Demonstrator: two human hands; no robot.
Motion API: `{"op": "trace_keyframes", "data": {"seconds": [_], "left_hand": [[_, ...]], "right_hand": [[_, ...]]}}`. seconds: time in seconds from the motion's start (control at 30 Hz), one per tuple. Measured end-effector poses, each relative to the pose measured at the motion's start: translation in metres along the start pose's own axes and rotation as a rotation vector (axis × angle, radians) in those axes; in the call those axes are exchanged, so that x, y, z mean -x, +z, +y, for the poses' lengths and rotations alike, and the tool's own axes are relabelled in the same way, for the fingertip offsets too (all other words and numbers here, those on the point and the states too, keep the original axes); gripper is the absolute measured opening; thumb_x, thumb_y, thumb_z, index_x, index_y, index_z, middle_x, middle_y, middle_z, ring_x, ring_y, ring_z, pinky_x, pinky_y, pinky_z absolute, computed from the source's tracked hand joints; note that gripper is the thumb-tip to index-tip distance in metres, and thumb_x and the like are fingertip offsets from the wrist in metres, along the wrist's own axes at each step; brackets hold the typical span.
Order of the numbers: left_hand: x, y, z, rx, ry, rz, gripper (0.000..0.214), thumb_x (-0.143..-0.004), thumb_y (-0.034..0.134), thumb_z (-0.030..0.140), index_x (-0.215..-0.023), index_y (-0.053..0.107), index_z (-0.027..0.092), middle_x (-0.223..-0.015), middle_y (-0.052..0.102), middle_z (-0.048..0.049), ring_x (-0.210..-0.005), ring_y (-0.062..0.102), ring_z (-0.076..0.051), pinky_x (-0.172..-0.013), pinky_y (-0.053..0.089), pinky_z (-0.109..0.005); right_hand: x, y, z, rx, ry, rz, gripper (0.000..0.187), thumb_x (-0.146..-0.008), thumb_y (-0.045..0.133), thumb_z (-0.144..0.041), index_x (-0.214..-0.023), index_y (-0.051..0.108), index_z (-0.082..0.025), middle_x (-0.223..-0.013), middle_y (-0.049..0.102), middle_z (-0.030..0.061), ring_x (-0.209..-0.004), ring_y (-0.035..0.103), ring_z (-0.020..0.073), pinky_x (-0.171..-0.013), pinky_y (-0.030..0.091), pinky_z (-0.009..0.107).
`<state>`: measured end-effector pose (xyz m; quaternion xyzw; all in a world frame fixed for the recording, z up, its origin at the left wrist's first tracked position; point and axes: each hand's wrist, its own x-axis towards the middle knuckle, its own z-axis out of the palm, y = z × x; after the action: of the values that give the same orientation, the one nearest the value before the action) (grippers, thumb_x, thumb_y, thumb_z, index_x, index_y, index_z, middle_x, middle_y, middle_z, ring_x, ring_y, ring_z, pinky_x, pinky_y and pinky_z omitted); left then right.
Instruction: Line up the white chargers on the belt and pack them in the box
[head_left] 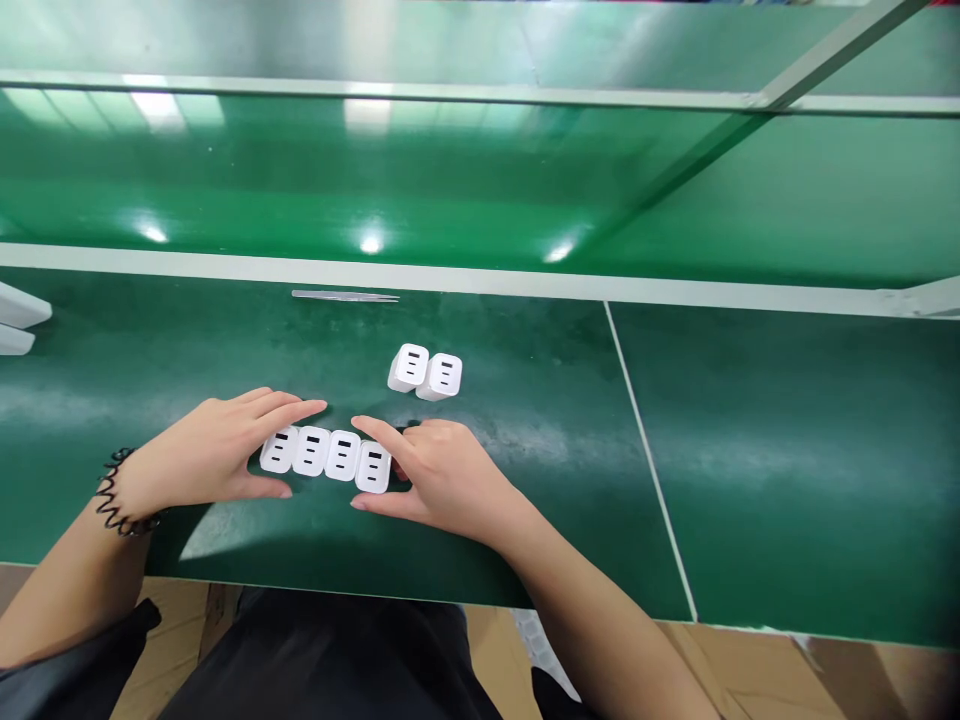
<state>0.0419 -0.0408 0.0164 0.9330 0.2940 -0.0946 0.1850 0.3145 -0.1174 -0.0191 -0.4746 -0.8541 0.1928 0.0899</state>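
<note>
Several white charger blocks (327, 457), each with dark port slots on top, stand side by side in a row on the green table (525, 480). My left hand (217, 448) cups the row's left end, thumb in front and fingers behind. My right hand (435, 470) cups the right end the same way. Both hands press against the row from its ends. A pair of the same white chargers (425, 371) stands a little farther back, apart from both hands.
Metal tweezers (345, 296) lie near the table's far edge rail. White parts (19, 315) poke in at the left edge. A white line (645, 450) divides the table to the right. A glossy green belt (450, 180) runs behind the rail.
</note>
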Motion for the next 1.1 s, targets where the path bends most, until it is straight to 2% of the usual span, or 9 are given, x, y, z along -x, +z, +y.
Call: {"op": "trace_keyframes", "data": {"seconds": [0.17,0.3,0.47,0.67,0.8,0.87,0.97,1.1], "left_hand": [[-0.005,0.006,-0.002,0.032,0.009,0.018,0.048,-0.090,0.062,0.039,-0.136,0.049,0.029,-0.122,0.065,-0.0028,-0.103,0.062,-0.020,-0.076,0.050,-0.027],[-0.008,0.006,0.001,0.076,-0.006,0.051,0.051,-0.089,0.061,0.037,-0.137,0.047,0.026,-0.111,0.067,-0.0030,-0.094,0.064,-0.017,-0.072,0.049,-0.025],[-0.013,0.008,0.000,0.159,0.011,0.075,0.047,-0.091,0.057,0.036,-0.134,0.044,0.023,-0.115,0.065,-0.0057,-0.096,0.063,-0.019,-0.074,0.049,-0.027],[-0.026,0.013,-0.003,0.250,0.011,0.066,0.045,-0.088,0.063,0.045,-0.126,0.050,0.023,-0.110,0.064,-0.0047,-0.091,0.060,-0.018,-0.072,0.047,-0.026],[-0.033,0.018,-0.003,0.274,0.019,0.123,0.041,-0.086,0.064,0.050,-0.116,0.057,0.023,-0.099,0.066,-0.0028,-0.085,0.059,-0.018,-0.069,0.044,-0.027],[-0.034,0.021,-0.002,0.289,0.012,0.157,0.039,-0.086,0.064,0.049,-0.115,0.057,0.023,-0.101,0.067,-0.0027,-0.085,0.060,-0.018,-0.070,0.045,-0.027],[-0.035,0.024,-0.002,0.333,0.014,0.204,0.042,-0.085,0.066,0.045,-0.118,0.053,0.022,-0.115,0.065,-0.0039,-0.097,0.060,-0.018,-0.076,0.047,-0.028],[-0.036,0.026,-0.001,0.371,0.010,0.193,0.048,-0.082,0.070,0.046,-0.120,0.052,0.023,-0.121,0.064,-0.0042,-0.102,0.059,-0.020,-0.080,0.048,-0.029]], "right_hand": [[-0.002,0.007,0.000,0.039,-0.028,0.078,0.068,-0.085,0.056,-0.070,-0.124,0.060,-0.015,-0.059,0.065,0.0001,-0.052,0.056,0.0160,-0.055,0.024,0.028],[-0.002,0.004,-0.001,0.055,-0.005,0.077,0.054,-0.089,0.055,-0.063,-0.115,0.064,-0.017,-0.057,0.063,-0.0005,-0.050,0.054,0.0142,-0.054,0.022,0.028],[0.000,-0.003,-0.001,0.036,0.047,0.086,0.038,-0.091,0.054,-0.051,-0.110,0.067,-0.020,-0.056,0.064,-0.0024,-0.048,0.052,0.0122,-0.051,0.020,0.028],[-0.001,-0.004,0.004,0.045,0.073,0.120,0.038,-0.090,0.056,-0.049,-0.110,0.068,-0.020,-0.058,0.067,-0.0025,-0.048,0.053,0.0127,-0.051,0.021,0.027],[-0.001,-0.008,0.008,0.074,0.111,0.122,0.038,-0.089,0.056,-0.047,-0.114,0.067,-0.021,-0.059,0.068,-0.0023,-0.048,0.054,0.0132,-0.051,0.022,0.027],[0.000,-0.010,0.009,0.066,0.141,0.101,0.036,-0.089,0.056,-0.047,-0.114,0.067,-0.023,-0.060,0.068,-0.0028,-0.049,0.055,0.0132,-0.050,0.021,0.026],[0.000,-0.012,0.010,0.058,0.173,0.064,0.035,-0.090,0.056,-0.048,-0.112,0.065,-0.023,-0.061,0.068,-0.0024,-0.051,0.057,0.0138,-0.050,0.019,0.026],[0.000,-0.014,0.011,0.049,0.170,0.016,0.046,-0.087,0.060,-0.059,-0.116,0.063,-0.023,-0.061,0.067,-0.0018,-0.052,0.060,0.0157,-0.050,0.019,0.026]]}}
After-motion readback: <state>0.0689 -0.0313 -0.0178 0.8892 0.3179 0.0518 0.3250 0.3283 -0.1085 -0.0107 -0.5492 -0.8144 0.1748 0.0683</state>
